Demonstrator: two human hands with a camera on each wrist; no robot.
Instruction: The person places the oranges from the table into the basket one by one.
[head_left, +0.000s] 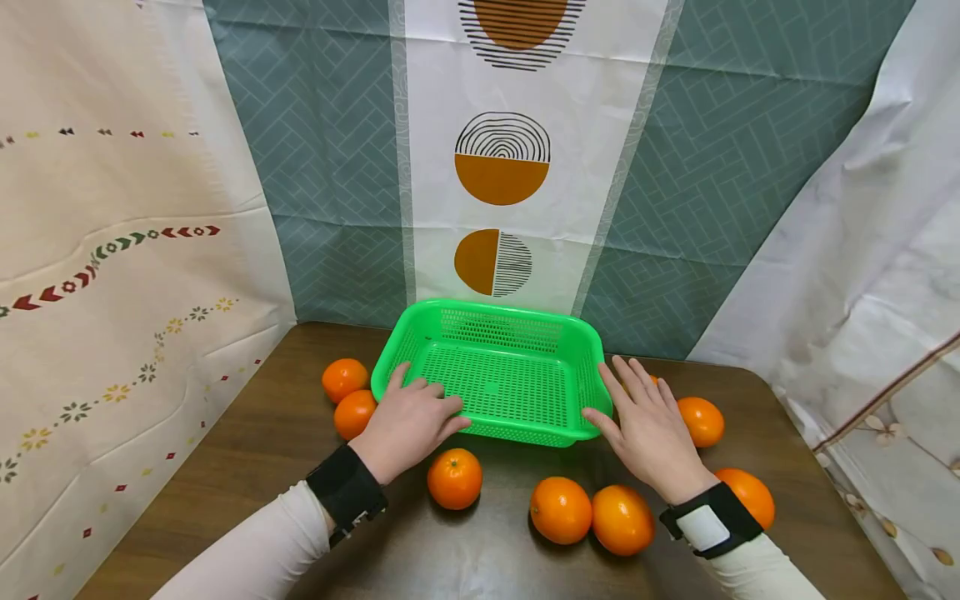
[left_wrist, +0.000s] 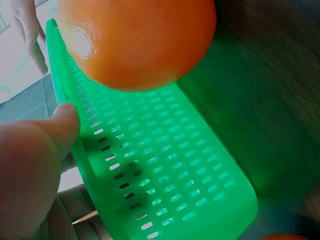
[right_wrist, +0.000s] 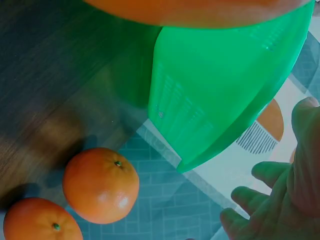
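Observation:
A green plastic basket (head_left: 487,312) with perforated sides and base stands on the table, nothing inside it. My left hand (head_left: 412,417) lies over its front left corner, index finger reaching along the left side. In the left wrist view, the thumb (left_wrist: 65,117) is right at the rim and the other fingers show beyond it. Spread beside the right end is my right hand (head_left: 648,433), thumb over the rim; its fingers (right_wrist: 270,172) look extended and apart from the basket in the right wrist view. The closest orange (head_left: 454,479) to my left hand sits before the basket.
Two oranges (head_left: 345,381) lie left of the basket. In front, toward the right, an orange (head_left: 561,510) rests against another orange (head_left: 622,520). More oranges (head_left: 701,421) lie around my right hand and wrist, one partly hidden. Patterned cloth (head_left: 337,208) hangs behind the wooden table (head_left: 240,433).

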